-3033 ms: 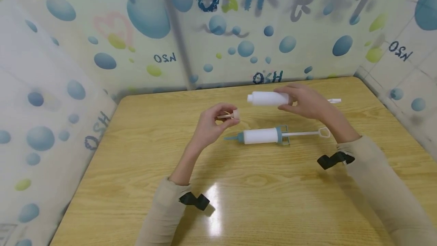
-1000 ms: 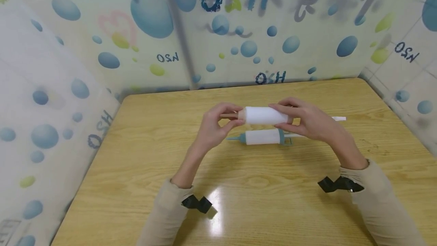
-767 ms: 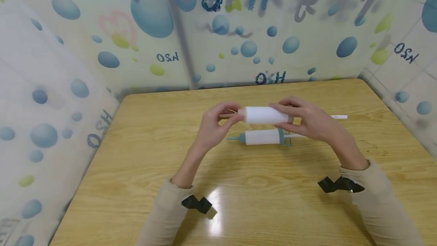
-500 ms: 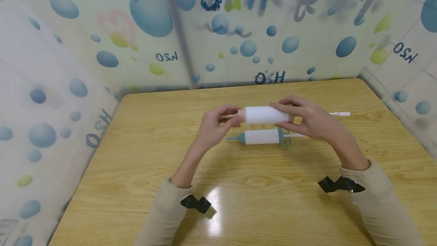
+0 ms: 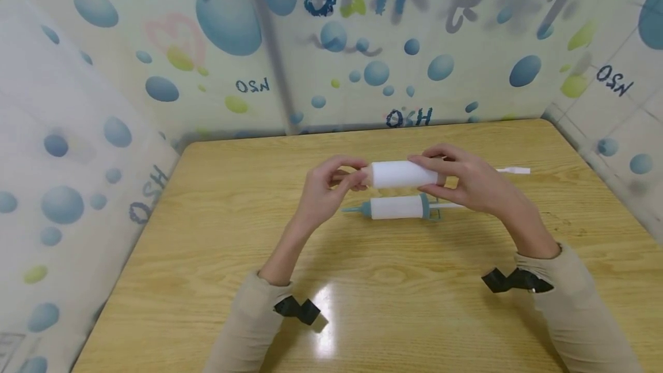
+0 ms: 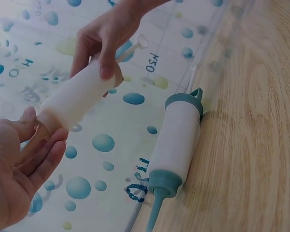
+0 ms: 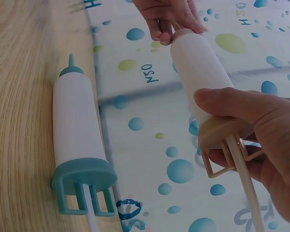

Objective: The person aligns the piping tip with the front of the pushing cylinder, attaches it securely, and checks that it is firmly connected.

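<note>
Both hands hold a beige-and-white piping syringe level above the table. Its white barrel [image 5: 403,174] shows between them. My left hand [image 5: 327,189] pinches the beige nozzle cap [image 6: 49,121] at the barrel's left end, thumb and fingers around it; the nozzle is mostly hidden among the fingers. My right hand [image 5: 463,183] grips the barrel's right end close to the beige collar [image 7: 221,133], which has looped finger grips. From that collar the plunger rod [image 7: 244,181] sticks out past the right hand. A teal-and-white piping syringe [image 5: 397,208] lies on the table just below the hands.
The wood-grain table [image 5: 393,304] has its back edge against a wall [image 5: 331,56] printed with blue and green drops. Teal finger grips [image 7: 84,193] and a plunger rod extend from the lying syringe, partly covered by the right hand in the head view.
Three seconds ago the cap and barrel were apart; the right hand has brought the barrel down and left against the cap. Since then, the left fingers have shifted around the cap.
</note>
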`<state>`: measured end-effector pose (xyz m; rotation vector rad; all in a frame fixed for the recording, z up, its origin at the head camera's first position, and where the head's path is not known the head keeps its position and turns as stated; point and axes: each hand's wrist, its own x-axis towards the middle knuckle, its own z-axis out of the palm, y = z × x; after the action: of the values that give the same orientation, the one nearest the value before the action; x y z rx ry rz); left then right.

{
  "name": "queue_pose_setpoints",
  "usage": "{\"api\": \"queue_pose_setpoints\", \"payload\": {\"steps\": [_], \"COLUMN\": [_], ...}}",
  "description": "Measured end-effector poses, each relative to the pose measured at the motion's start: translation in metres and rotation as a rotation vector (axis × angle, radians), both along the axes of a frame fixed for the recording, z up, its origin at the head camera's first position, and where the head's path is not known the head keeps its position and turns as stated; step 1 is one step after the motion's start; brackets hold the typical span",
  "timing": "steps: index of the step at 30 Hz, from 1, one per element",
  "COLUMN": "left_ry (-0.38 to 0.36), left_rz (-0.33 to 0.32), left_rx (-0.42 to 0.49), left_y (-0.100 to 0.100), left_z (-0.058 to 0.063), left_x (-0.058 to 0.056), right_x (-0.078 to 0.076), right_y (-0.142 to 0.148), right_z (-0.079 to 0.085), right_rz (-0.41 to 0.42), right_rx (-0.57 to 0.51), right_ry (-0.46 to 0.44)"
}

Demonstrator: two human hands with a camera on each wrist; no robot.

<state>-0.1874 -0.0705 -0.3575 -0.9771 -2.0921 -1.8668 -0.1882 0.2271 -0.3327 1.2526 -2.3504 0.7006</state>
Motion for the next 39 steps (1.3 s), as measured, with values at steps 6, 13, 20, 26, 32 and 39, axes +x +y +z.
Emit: {"api": "queue_pose_setpoints", "payload": {"steps": [6,13,20,26,32,39], "left_ry": [-0.132,-0.178,-0.115,0.002,0.003,-0.106], "left_rz": [0.023,0.012,0.004,0.027,0.025,0.017], "left_rx": [-0.029,-0.079,-0.061,-0.077,-0.035,-0.023], "left_y": [-0.0007,-0.0022,-0.0027,-0.0022,-0.0017,-0.0016], "left_z": [0.0003,0.0005,0.0008,0.0016,0.0018,0.0032], "left_x": [0.0021,0.0032,0.0025,0.0019,0.0015,0.0017], "right_x": [-0.0007,0.0005,-0.0005,0.0006,0.0014,0.0038], "right_y": [-0.0004,-0.0014,-0.0019,-0.0007,-0.0007,-0.0013], "right_z": [-0.0007,0.0016,0.001,0.0013,0.0012,0.0025], "right_rz": [0.021,0.015,0.034,0.032,0.029,0.019], "right_rx": [-0.033,-0.036,-0.045,-0.04,-0.041,-0.035], "right_ry": [0.031,0.048,0.042,0.025,0.028,0.054]}}
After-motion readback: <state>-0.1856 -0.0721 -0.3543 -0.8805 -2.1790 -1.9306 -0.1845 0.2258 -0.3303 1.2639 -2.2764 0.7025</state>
